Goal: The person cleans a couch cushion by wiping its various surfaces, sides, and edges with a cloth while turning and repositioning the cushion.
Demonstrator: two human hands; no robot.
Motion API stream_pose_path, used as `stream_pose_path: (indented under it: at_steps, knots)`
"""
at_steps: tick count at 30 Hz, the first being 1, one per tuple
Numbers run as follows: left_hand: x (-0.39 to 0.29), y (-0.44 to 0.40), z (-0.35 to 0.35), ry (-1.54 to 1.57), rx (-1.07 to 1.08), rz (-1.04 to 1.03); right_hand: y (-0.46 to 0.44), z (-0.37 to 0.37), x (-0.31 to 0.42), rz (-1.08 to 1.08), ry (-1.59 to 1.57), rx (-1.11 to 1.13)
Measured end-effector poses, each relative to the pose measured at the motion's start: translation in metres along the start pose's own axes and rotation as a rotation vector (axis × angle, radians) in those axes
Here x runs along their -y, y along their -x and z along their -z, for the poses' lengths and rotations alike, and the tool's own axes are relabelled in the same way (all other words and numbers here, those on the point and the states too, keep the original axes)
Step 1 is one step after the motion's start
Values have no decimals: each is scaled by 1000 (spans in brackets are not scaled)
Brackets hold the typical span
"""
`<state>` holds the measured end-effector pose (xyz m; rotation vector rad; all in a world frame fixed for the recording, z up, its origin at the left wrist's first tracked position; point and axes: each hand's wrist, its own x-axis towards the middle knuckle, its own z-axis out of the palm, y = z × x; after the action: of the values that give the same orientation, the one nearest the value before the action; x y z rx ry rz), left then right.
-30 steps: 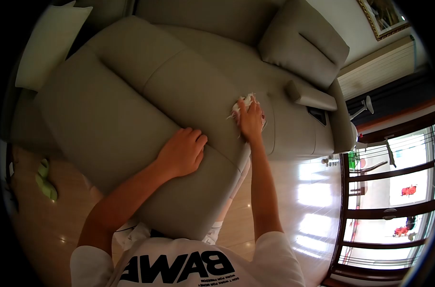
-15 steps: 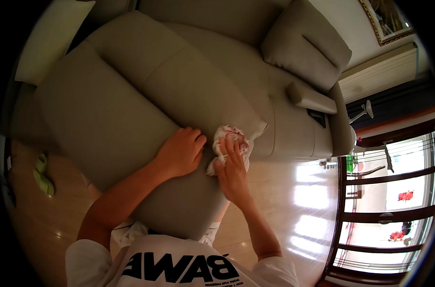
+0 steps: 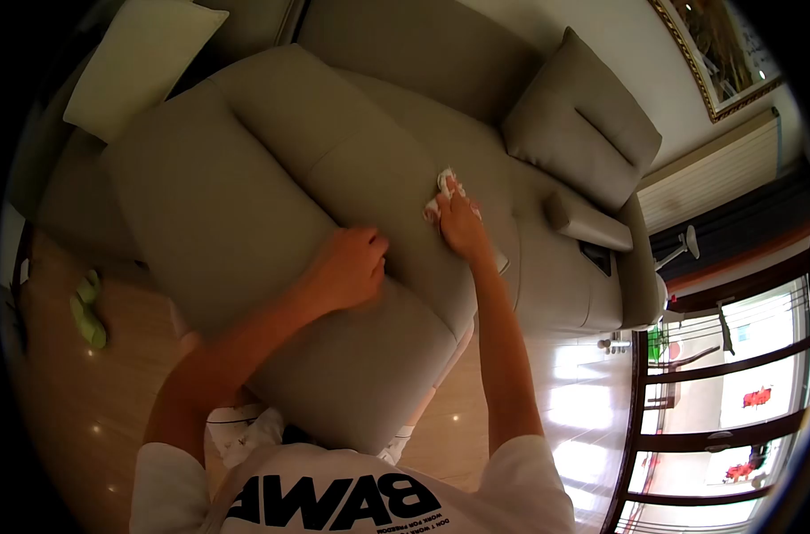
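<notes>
At the bottom of the frame, nearest the camera, is the white shirt (image 3: 334, 498) of the person, with the grey cushion (image 3: 209, 196) directly beyond it, reaching to the upper left.

The left hand (image 3: 350, 267), at the centre of the frame, rests on the cushion beside its long crease. Its fingers are curled inward and drawn together. No object shows in it; whether it grips the fold cannot be told.

The right hand (image 3: 461, 228), right of centre and a little farther up, has its fingers bent over a bunched white and pinkish cloth (image 3: 446, 181), holding it against the cushion near the right corner. The thumb is not clearly visible.

Handling, in the inspector's judgement: the cloth would serve better spread flat under the whole palm than bunched at the fingertips. Pressure should be even, strokes overlapping and in line with the crease, with a folded edge for the seam itself. The left hand is well placed to steady the cushion, since the soft leather-like cover may drag or pucker.

Farther off, the sofa seat (image 3: 556, 289) adjoins at right, with a grey pillow (image 3: 587, 133) at upper right. A framed picture (image 3: 721, 53) hangs beyond.
</notes>
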<state>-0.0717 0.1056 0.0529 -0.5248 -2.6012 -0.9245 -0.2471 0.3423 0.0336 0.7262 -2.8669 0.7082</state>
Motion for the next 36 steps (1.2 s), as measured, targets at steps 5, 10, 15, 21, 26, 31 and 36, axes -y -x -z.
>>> stream_pose_path:
  at_steps: [5,10,15,21,26,31,36]
  knots:
    - [86,-38,53,-426,-74,89,135,40,80,82,222,179]
    - [135,-52,56,-636,-139,285,149,36,90,75,240,247]
    - [125,-55,56,-510,-37,401,43,-21,103,280,470,52]
    - [137,-56,55,-355,-80,405,-48,-66,116,366,438,-123]
    - [136,-45,59,-283,-123,364,16,-9,110,554,458,270]
    - [134,-44,61,-154,-149,413,93,59,87,537,436,611]
    - [153,-54,49,197,-433,465,70,36,106,629,512,504]
